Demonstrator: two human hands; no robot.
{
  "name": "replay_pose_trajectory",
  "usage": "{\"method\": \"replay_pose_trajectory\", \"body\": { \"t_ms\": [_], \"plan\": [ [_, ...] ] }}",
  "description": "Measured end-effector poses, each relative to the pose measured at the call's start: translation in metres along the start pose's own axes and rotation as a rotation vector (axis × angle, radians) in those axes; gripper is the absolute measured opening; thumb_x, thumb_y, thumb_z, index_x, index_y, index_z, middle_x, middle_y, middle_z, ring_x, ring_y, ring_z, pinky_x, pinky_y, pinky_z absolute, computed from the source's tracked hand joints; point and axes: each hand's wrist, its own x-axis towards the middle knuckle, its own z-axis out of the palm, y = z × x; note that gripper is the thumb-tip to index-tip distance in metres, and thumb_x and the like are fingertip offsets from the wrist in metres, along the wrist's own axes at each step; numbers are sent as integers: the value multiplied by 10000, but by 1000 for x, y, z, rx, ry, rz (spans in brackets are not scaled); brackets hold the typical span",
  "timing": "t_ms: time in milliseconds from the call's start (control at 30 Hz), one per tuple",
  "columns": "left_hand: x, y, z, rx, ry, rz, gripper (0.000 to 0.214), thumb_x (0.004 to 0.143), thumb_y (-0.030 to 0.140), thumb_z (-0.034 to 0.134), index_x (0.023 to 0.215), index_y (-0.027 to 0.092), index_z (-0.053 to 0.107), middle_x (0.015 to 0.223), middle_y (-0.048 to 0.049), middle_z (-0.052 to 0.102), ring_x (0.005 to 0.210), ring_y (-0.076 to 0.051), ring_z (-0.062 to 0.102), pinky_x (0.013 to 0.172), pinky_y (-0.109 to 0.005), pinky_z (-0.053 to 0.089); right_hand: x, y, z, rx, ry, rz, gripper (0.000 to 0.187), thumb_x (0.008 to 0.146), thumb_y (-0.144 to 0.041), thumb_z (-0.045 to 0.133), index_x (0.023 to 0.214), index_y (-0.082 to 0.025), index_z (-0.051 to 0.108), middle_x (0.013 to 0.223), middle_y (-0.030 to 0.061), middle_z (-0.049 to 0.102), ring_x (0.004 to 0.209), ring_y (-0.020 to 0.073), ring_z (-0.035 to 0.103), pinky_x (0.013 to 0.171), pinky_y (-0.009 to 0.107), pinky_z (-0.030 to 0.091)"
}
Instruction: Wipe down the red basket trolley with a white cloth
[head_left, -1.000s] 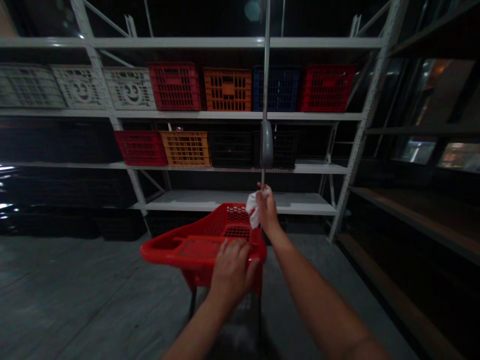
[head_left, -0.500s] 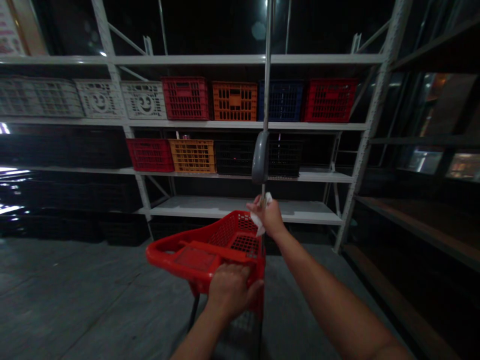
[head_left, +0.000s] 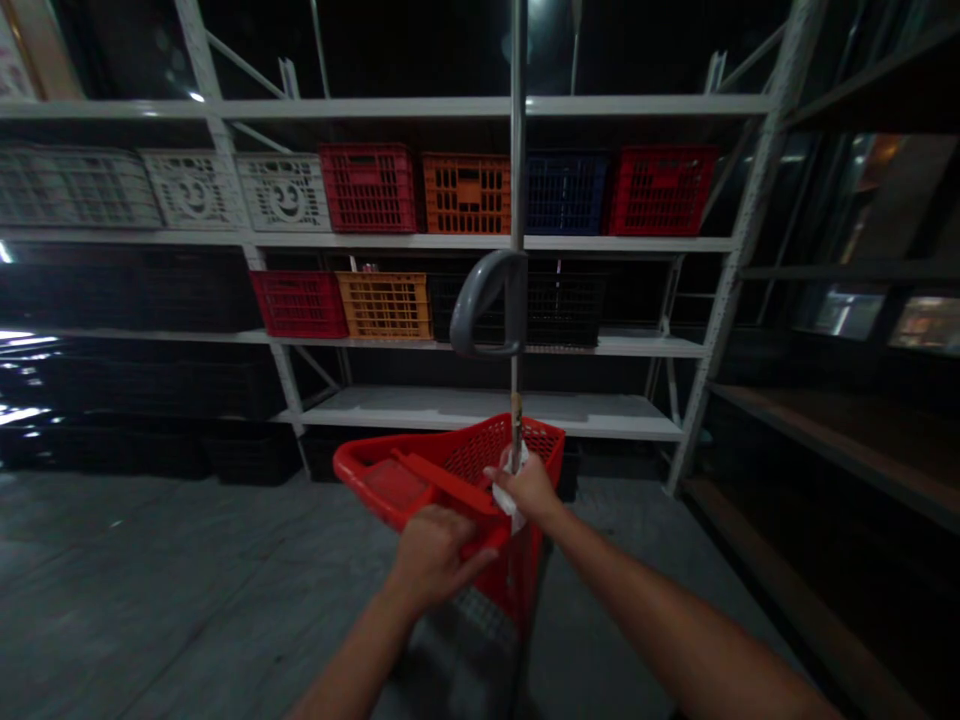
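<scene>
Hands clenched: left hand [head_left: 433,552] on red basket [head_left: 450,470], right hand [head_left: 529,487] around white cloth [head_left: 513,508] and pole [head_left: 516,150].

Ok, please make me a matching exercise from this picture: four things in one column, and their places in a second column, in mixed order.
Things
1. left hand
2. right hand
3. grey handle
4. blue crate

Places
A. on the metal pole, above the red basket
B. on a shelf, between an orange crate and a red crate
C. gripping the red basket's rim
D. holding a white cloth against the pole

Pairs: 1-C, 2-D, 3-A, 4-B
</scene>
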Motion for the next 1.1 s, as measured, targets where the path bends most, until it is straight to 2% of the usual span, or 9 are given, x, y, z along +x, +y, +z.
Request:
{"method": "replay_pose_trajectory", "body": {
  "t_ms": [100, 233, 367, 500, 567, 733, 900, 967, 1100],
  "plan": [
    [0, -8, -3, -35, -15, 60, 429, 831, 502, 360, 620, 181, 551, 597, -16, 591, 601, -146, 544, 618, -287, 358, 15, -25, -3, 18, -35, -59, 301, 572, -357, 689, 650, -189, 452, 548, -65, 454, 492, 91, 430, 486, 216, 358],
    [2, -17, -4, -112, -36, 100, 411, 826, 486, 374, 612, 179, 544, 606, -22, 586, 619, -149, 540, 644, -296, 387, 56, -93, -5, 96, -23, -222, 311, 572, -382, 697, 662, -183, 476, 561, -63, 468, 505, 87, 436, 507, 218, 365],
    [1, -29, -10, -225, -32, 120, 355, 804, 469, 418, 674, 181, 581, 714, -27, 617, 761, -165, 562, 891, -380, 366, 72, -117, 3, 126, 14, -325, 298, 587, -383, 687, 652, -176, 482, 590, -50, 498, 536, 88, 455, 535, 218, 378],
    [-3, -34, -26, -216, -16, 48, 301, 786, 435, 444, 825, 212, 642, 1083, -54, 595, 1079, -223, 472, 1037, -468, 208, 51, -80, 16, 23, -34, -220, 265, 613, -366, 669, 655, -181, 484, 538, -68, 459, 486, 85, 428, 476, 200, 350],
    [-4, -29, -35, -178, -12, -6, 299, 799, 404, 429, 901, 224, 644, 1165, -57, 556, 1124, -223, 440, 1049, -469, 189, 34, -53, 23, 4, -73, -162, 249, 630, -363, 658, 664, -184, 487, 543, -65, 470, 488, 91, 443, 476, 199, 359],
    [-1, -4, -41, -70, -19, -241, 320, 825, 403, 403, 909, 199, 635, 969, -70, 632, 974, -206, 526, 973, -420, 315, -8, 7, 35, -218, -139, -107, 268, 673, -420, 638, 711, -187, 511, 613, -15, 549, 575, 139, 522, 562, 234, 409],
    [5, 8, -33, -35, -130, -356, 438, 839, 495, 330, 851, 167, 619, 890, -89, 652, 864, -194, 583, 912, -375, 364, -35, 57, 28, -524, -185, -298, 309, 808, -478, 442, 737, -187, 519, 756, 65, 579, 762, 195, 540, 740, 299, 406],
    [7, 9, -28, -1, -157, -391, 483, 851, 515, 276, 835, 167, 611, 835, -83, 665, 793, -185, 607, 898, -379, 370, -35, 71, 20, -441, -146, -279, 369, 851, -476, 331, 699, -191, 509, 715, 47, 564, 713, 174, 530, 704, 281, 410],
    [7, 11, -18, 143, -150, -465, 576, 845, 560, 224, 841, 139, 617, 684, -104, 666, 675, -215, 628, 788, -393, 419, -5, 77, -4, -146, 153, -16, 418, 836, -497, 313, 702, -167, 530, 619, 12, 546, 584, 148, 504, 567, 244, 417]
  ]
}}
